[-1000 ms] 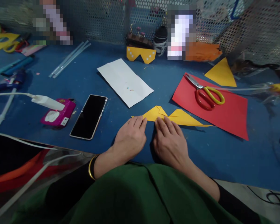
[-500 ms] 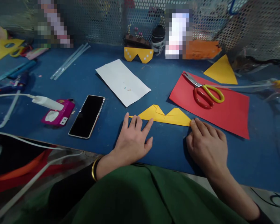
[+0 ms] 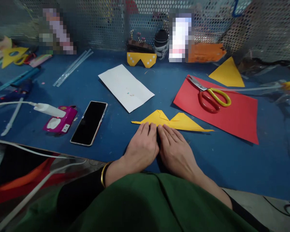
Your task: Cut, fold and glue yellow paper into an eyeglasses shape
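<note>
A folded yellow paper (image 3: 189, 123) lies flat before me, with two blunt peaks along its far side and a thin pointed tip at either end. My left hand (image 3: 142, 146) and my right hand (image 3: 175, 146) are side by side at the middle of its near edge. The fingers of both are closed together and curled, with their tips on the paper's edge. The thumbs are tucked underneath, out of sight. Beyond the paper lies a white sheet (image 3: 125, 87) with small marks on it.
Scissors (image 3: 209, 93) with red and yellow handles rest on a red sheet (image 3: 241, 119). Left are a phone (image 3: 89, 123), a purple power adapter (image 3: 67, 117) and a glue gun (image 3: 21, 88). Behind stand a yellow paper mask shape (image 3: 141, 60), a yellow triangle (image 3: 228, 74) and a perforated metal panel (image 3: 101, 25).
My right hand has slid left from the paper's right end to its middle. My left hand has shifted slightly right, its spread fingers drawing together. The paper's right tip is now uncovered.
</note>
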The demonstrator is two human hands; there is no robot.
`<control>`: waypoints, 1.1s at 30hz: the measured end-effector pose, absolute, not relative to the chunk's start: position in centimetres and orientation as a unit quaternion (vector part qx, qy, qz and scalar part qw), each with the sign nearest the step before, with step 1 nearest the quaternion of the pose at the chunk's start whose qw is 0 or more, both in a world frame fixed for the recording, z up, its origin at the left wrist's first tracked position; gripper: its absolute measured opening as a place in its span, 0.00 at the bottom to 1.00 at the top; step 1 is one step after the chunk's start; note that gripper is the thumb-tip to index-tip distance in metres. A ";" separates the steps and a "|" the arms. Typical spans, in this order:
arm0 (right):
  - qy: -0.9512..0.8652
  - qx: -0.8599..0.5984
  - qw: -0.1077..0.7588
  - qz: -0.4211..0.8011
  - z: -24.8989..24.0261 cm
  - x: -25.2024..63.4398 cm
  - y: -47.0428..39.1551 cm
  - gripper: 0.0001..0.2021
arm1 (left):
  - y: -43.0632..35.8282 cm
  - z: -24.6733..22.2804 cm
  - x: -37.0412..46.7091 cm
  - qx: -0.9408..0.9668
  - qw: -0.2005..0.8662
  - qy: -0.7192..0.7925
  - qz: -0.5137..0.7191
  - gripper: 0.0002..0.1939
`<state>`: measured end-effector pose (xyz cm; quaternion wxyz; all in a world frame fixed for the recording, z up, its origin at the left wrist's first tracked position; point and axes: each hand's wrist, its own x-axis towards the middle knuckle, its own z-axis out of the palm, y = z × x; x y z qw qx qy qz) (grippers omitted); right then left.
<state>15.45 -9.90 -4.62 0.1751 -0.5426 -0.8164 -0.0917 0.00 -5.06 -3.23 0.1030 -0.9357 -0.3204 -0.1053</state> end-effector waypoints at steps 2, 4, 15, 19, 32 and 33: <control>-0.801 -0.568 0.159 -0.104 -4.8 15.3 -10.0 0.24 | -4.9 -3.2 -0.1 -0.938 0.111 -0.309 -0.112 0.23; -0.779 -0.597 0.149 -0.121 -4.7 15.9 -10.4 0.24 | -4.7 -3.0 -0.1 -0.936 0.113 -0.314 -0.111 0.22; -0.716 -0.676 0.089 -0.148 -4.7 22.7 -13.1 0.26 | -3.7 -2.5 -3.2 -0.912 0.091 -0.393 -0.077 0.22; -0.718 -0.671 0.083 -0.165 -4.8 23.6 -13.4 0.25 | -3.7 -2.5 -4.2 -0.906 0.079 -0.409 -0.078 0.23; -0.784 -0.563 0.070 -0.252 -3.4 25.3 -11.5 0.11 | -1.2 -1.9 -0.4 -0.944 0.074 -0.292 -0.136 0.12; -0.797 -0.546 0.066 -0.250 -3.0 25.2 -11.0 0.11 | -1.0 -1.9 0.1 -0.950 0.074 -0.279 -0.121 0.13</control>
